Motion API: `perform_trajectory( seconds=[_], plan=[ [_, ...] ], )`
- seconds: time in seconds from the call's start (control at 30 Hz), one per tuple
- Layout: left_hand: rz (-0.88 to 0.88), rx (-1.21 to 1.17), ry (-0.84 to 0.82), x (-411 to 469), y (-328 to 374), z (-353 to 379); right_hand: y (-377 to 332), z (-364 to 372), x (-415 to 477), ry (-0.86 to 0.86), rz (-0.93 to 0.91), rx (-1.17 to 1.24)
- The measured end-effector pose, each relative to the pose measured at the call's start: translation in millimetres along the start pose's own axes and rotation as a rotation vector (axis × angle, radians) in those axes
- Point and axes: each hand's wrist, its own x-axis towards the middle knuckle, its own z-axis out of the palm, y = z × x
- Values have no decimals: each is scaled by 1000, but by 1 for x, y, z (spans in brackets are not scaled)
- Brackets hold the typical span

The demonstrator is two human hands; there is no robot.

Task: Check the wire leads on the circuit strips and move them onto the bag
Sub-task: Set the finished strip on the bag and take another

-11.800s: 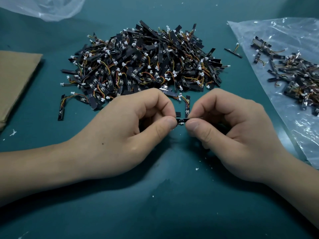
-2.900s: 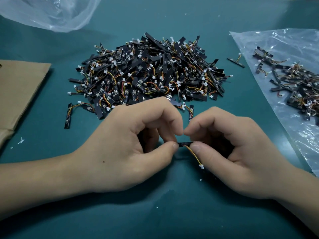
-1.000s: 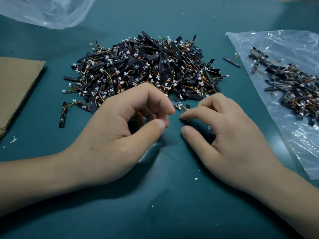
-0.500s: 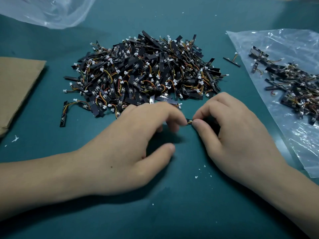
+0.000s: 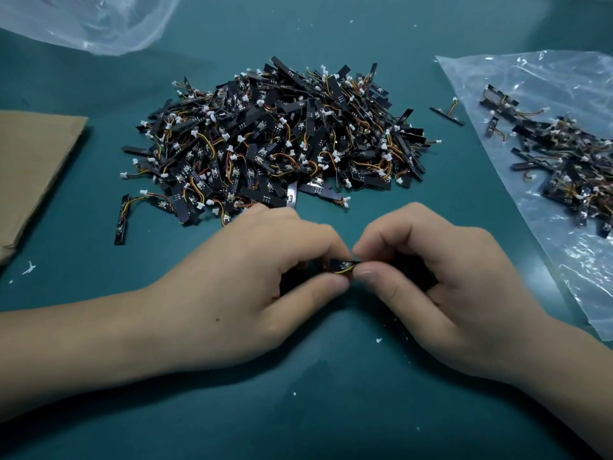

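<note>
One black circuit strip [image 5: 343, 265] with yellow and orange leads is pinched between both hands above the teal table. My left hand [image 5: 252, 287] pinches its left end with thumb and forefinger. My right hand [image 5: 438, 280] pinches its right end; most of the strip is hidden by the fingers. A large pile of circuit strips [image 5: 282, 141] with white connectors lies just beyond the hands. A clear plastic bag [image 5: 547, 78] lies flat at the right, and a smaller heap of strips [image 5: 560, 161] rests on it.
A brown cardboard sheet [image 5: 30, 167] lies at the left edge. Another crumpled clear bag [image 5: 89, 21] sits at the far left corner. One loose strip [image 5: 446, 115] lies between the pile and the right bag. Small white specks dot the teal table [image 5: 315, 410].
Both hands drew back from the pile's front edge toward me, lifting a strip. The left thumb closed up, and both hands now pinch the strip between them.
</note>
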Motion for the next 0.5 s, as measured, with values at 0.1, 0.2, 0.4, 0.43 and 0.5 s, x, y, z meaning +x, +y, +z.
perform_trajectory(
  seconds=[0.1,0.2,0.4,0.43,0.5],
  plan=[
    [-45,-22,-6,0,5,-4,9,-3,-15,48,129,-25],
    [-94,-63,-26,0,11,-9,7,-5,-5,42,147,-30],
    [-131,-87,-113,3,19,-16,10,-7,-3,12,76,64],
    [-150,-104,-116,3,20,-16,11,-7,-3,33,88,93],
    [-194,-157,-106,3,24,-16,12,-7,-3,54,93,103]
  ],
)
